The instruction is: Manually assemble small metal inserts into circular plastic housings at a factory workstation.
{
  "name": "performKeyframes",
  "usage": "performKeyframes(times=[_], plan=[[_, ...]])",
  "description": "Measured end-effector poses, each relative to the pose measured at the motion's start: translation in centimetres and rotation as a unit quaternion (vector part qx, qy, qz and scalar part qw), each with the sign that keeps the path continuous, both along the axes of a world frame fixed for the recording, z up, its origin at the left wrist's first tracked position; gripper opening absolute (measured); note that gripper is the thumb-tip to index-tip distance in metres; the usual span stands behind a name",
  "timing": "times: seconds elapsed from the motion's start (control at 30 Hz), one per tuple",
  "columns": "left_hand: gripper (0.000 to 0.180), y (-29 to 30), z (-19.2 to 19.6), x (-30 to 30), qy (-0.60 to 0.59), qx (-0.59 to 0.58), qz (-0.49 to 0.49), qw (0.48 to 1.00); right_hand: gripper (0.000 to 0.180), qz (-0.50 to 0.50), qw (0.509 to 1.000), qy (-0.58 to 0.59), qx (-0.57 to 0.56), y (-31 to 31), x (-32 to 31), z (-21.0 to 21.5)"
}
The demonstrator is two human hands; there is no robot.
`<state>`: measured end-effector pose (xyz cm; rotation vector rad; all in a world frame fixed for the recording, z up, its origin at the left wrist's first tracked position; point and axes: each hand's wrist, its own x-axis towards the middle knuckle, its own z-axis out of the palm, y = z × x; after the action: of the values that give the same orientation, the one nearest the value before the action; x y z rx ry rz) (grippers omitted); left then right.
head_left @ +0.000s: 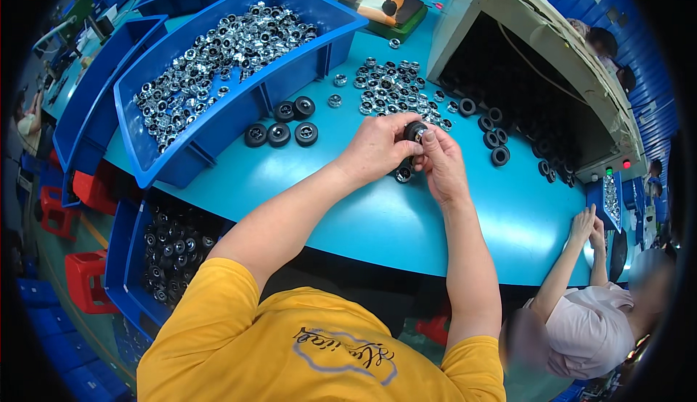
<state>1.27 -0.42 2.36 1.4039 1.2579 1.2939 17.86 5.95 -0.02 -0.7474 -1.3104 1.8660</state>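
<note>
Over the middle of the table, both my hands are closed on one small toy wheel [416, 132], a black tyre with a shiny hub showing in it. My left hand [374, 148] grips it from the left. The thumb and fingers of my right hand [441, 164] press on it from the right. Just below my fingers lies a chrome hub [403, 174], partly covered. Beyond my hands spreads a loose pile of chrome hubs [388, 91]. Several wheels with tyres [279, 135] sit to the left of my hands.
A large blue bin [239, 108] of chrome hubs stands at the left. Black tyres [499, 156] spill from a beige box-shaped machine [454, 31] at the right. A lower blue bin [123, 257] holds wheels. Another person's hands [587, 226] work at the table's right end.
</note>
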Motion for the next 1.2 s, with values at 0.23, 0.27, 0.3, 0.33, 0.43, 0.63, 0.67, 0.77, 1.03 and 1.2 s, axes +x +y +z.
performKeyframes(times=[0.23,0.27,0.3,0.33,0.43,0.63,0.67,0.77,1.03,1.2], plan=[[0.036,-0.2,-0.3,0.3,0.063,0.011,0.014,0.998,0.031,0.025,0.999,0.007,-0.044,0.1,0.1,0.4],[0.035,-0.3,0.1,0.3,0.074,0.008,0.012,0.997,0.030,0.020,0.999,0.005,-0.043,0.0,0.1,0.4],[0.035,-0.4,0.3,0.3,0.085,0.004,0.009,0.996,0.029,0.015,0.999,0.003,-0.043,0.0,0.1,0.4],[0.034,-0.4,0.1,0.4,0.091,0.027,0.017,0.995,0.028,0.011,0.999,0.002,-0.043,-0.1,0.1,0.4],[0.035,-0.4,-0.6,0.7,0.117,0.084,0.038,0.989,0.025,-0.007,0.999,-0.011,-0.037,-0.6,-0.2,0.6],[0.041,-0.6,-0.8,1.1,0.199,0.148,0.064,0.967,0.021,-0.036,0.999,-0.012,-0.017,-1.2,-0.3,0.7],[0.042,-0.5,-1.2,1.2,0.214,0.174,0.072,0.958,0.021,-0.038,0.999,-0.012,-0.016,-1.1,-0.3,0.7],[0.042,-0.4,-1.7,1.3,0.254,0.224,0.089,0.937,0.022,-0.044,0.999,-0.017,-0.011,-1.1,-0.1,0.5],[0.043,-0.1,-0.9,1.3,0.088,0.170,0.074,0.979,0.031,-0.089,0.996,0.006,0.026,-0.8,-0.3,0.9],[0.045,-0.4,-1.2,1.6,0.158,0.176,0.088,0.968,0.028,-0.110,0.993,-0.005,0.042,-0.6,0.0,0.3]])
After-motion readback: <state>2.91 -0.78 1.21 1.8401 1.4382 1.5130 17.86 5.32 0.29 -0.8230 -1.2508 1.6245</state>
